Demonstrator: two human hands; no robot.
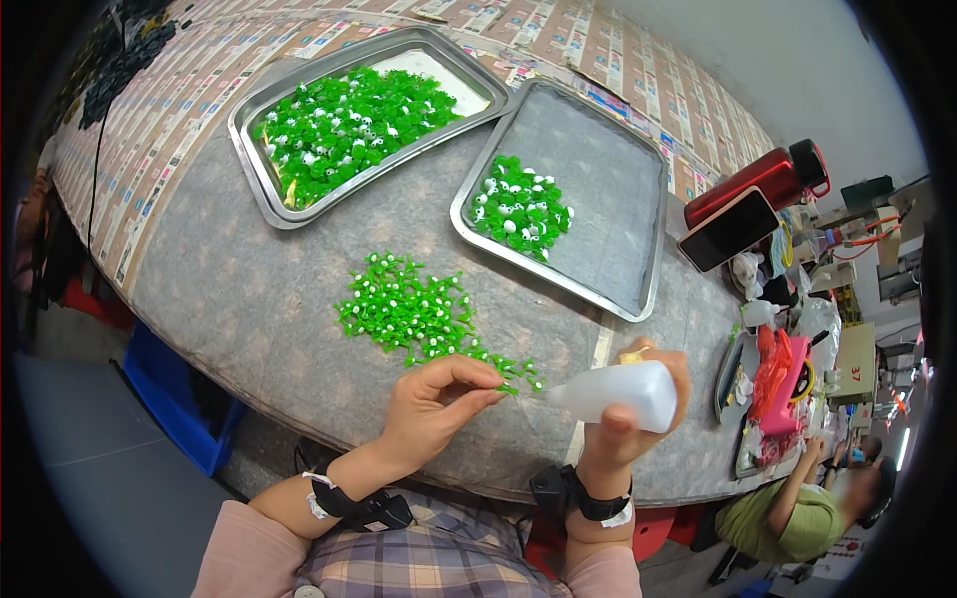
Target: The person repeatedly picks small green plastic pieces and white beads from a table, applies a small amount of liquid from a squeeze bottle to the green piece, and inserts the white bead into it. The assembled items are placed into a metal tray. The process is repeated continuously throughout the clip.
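Part pinched in left hand (434,404) was mostly hidden by fingertips; only a green tip showed, too small to ID beyond a small green plastic piece (508,389). Right hand (623,419) was clenched around a white squeeze bottle (618,392), nozzle pointing left, tip just beside the piece; contact unclear. Loose pile of green pieces (414,309) lay on grey table (249,289) just above left hand. Two steel trays behind: far tray (249,120) heaped, near tray (638,289) with small cluster.
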